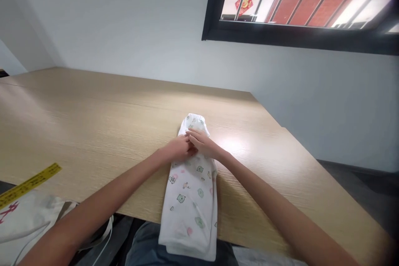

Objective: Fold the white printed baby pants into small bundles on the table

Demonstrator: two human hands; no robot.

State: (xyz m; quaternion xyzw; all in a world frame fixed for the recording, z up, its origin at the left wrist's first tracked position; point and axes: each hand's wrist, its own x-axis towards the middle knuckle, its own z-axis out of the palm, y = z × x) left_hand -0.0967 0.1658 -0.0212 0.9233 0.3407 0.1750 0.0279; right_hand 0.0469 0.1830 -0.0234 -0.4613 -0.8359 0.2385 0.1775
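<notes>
A pair of white printed pants, folded into a long narrow strip, lies on the table. Green bear faces and small pink figures cover the fabric, and its far end is gathered. The near end hangs past the table edge above my lap. My left hand rests on the upper part with its fingers curled into the cloth; some fingertips are hidden. Lying partly over those fingers, my right hand is flat on the fabric, its fingers stretched out to the left.
The wooden table reaches to a pale wall, with its right edge slanting away. At the lower left, a yellow measuring strip juts over the table's front edge, above a white cloth bag with red marks. A barred window is set in the wall.
</notes>
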